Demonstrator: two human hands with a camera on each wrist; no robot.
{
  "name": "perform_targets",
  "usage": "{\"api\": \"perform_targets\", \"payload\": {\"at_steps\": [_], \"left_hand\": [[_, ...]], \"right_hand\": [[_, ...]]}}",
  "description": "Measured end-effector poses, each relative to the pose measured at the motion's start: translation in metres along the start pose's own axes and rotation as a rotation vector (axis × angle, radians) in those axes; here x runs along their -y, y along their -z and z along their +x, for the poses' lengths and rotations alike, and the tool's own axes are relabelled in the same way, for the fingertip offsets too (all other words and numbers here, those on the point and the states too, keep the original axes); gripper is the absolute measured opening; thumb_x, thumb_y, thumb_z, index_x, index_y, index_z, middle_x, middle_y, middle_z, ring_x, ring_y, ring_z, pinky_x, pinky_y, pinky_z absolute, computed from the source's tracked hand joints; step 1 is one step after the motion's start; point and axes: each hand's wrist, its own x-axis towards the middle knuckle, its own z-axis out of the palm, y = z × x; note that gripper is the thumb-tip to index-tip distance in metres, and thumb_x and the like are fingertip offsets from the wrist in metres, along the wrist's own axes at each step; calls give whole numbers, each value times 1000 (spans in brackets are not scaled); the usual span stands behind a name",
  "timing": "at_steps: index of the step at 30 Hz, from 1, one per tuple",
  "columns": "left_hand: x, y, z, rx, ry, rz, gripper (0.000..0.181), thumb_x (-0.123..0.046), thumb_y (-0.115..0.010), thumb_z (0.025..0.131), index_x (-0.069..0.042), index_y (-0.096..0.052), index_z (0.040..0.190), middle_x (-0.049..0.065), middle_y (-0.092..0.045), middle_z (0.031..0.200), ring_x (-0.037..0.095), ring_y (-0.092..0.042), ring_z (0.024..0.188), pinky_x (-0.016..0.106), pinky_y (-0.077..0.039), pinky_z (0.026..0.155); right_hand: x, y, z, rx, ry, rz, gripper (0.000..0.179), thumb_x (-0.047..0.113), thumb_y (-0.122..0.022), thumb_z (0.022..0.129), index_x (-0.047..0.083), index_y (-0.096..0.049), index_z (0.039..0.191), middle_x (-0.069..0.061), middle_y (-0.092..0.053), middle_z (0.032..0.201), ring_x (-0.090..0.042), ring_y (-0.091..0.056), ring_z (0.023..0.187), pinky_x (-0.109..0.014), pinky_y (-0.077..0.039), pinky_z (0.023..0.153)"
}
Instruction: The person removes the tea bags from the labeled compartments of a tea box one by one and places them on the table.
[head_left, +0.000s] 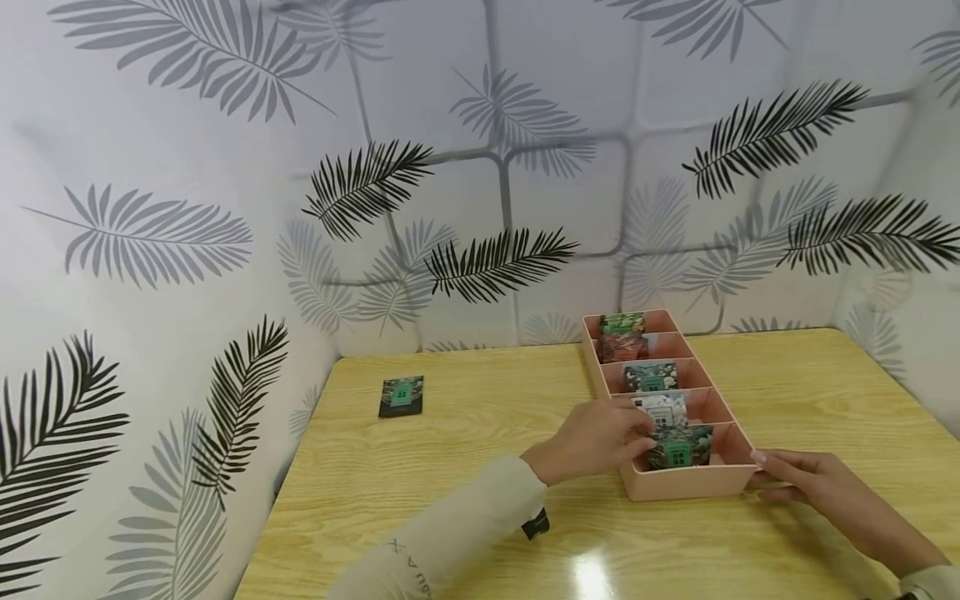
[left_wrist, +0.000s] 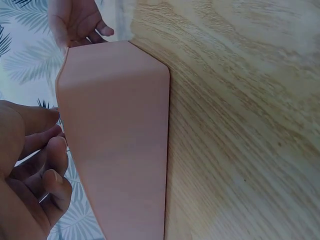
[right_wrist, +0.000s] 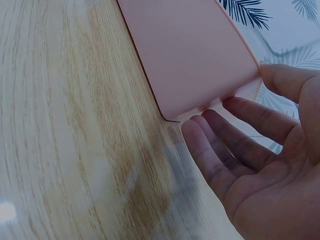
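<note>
A pink divided tray (head_left: 690, 485) stands on the table, small printed packets in its compartments. My left hand (head_left: 596, 440) reaches over the tray's left wall and pinches a dark packet with a green label (head_left: 678, 454) at its left edge, in the nearest compartment. In the left wrist view the tips of the left hand's thumb and forefinger (left_wrist: 42, 120) are hidden behind the tray's wall (left_wrist: 115, 125). My right hand (head_left: 832, 492) grips the tray's near right corner. In the right wrist view its thumb (right_wrist: 282, 80) is on the rim and its fingers lie against the end wall.
Farther back in the tray are a white packet (head_left: 663, 410), a dark one (head_left: 651, 377), a red one (head_left: 622, 347) and a green one (head_left: 622, 323). Another dark packet (head_left: 401, 397) lies at the table's back left. A small black piece (head_left: 536, 524) shows beside the left sleeve (head_left: 457, 525).
</note>
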Motion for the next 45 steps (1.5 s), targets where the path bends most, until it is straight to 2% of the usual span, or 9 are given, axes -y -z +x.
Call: {"api": "perform_targets", "payload": {"at_steps": [8,22,34,41,45], "left_hand": [[-5,-7,3,33,30,23,24,-42,-57,95,-28,-71,109,-15,-63,101,-6,-55,87,8,-42,59],[-8,-16,2,9,46,24,24,-38,-59,95,-26,-69,113,-14,-60,99,-6,-51,80,8,-37,53],[-9,-19,2,-55,60,25,26,-35,-61,94,-22,-65,115,-13,-55,90,-5,-44,69,9,-34,50],[-12,-22,-1,-98,80,26,23,-35,-62,93,-22,-64,112,-11,-54,91,-4,-44,67,9,-33,49],[-12,-23,0,-107,83,61,21,-37,-62,93,-23,-65,108,-11,-56,92,-4,-45,67,9,-33,50]], "right_hand": [[0,-1,-1,7,20,-19,61,35,-41,103,-15,-36,138,-18,-63,118,-24,-65,104,-30,-50,86],[1,-2,-2,1,-17,-11,63,37,-43,102,-14,-38,138,-17,-64,118,-24,-65,105,-32,-50,87],[2,0,0,3,-11,-15,62,37,-41,103,-13,-36,139,-18,-63,119,-24,-65,105,-36,-49,88],[0,0,0,-9,-21,-9,64,39,-44,102,-13,-37,139,-17,-64,118,-25,-65,105,-32,-50,87],[-1,1,0,2,-12,8,63,38,-44,102,-13,-39,138,-16,-64,118,-25,-65,105,-29,-50,85]]}}
